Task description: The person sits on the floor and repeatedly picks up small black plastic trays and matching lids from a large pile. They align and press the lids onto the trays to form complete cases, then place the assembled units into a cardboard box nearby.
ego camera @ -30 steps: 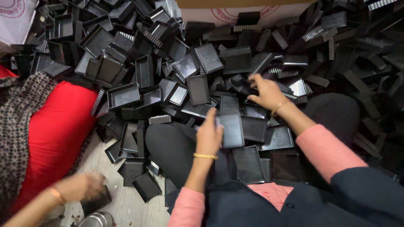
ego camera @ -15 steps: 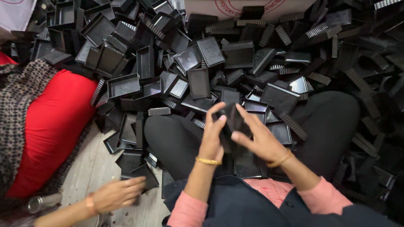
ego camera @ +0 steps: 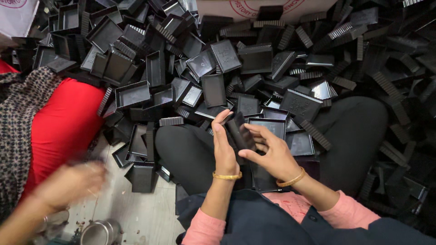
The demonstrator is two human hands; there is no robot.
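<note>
Left hand (ego camera: 225,147) and right hand (ego camera: 271,152) jointly grip a small black plastic tray (ego camera: 240,132) above the lap. Heaped black trays (ego camera: 213,88) crowd ahead; a co-worker's blurred hand (ego camera: 68,183) works left.

A single head-worn camera is looking steeply down from above the person's lap, facing toward twelve o'clock, close over the hands. A heap of black plastic trays (ego camera: 254,59) is filling the frame from nine through three o'clock; bare floor (ego camera: 136,213) is showing at seven o'clock.
</note>
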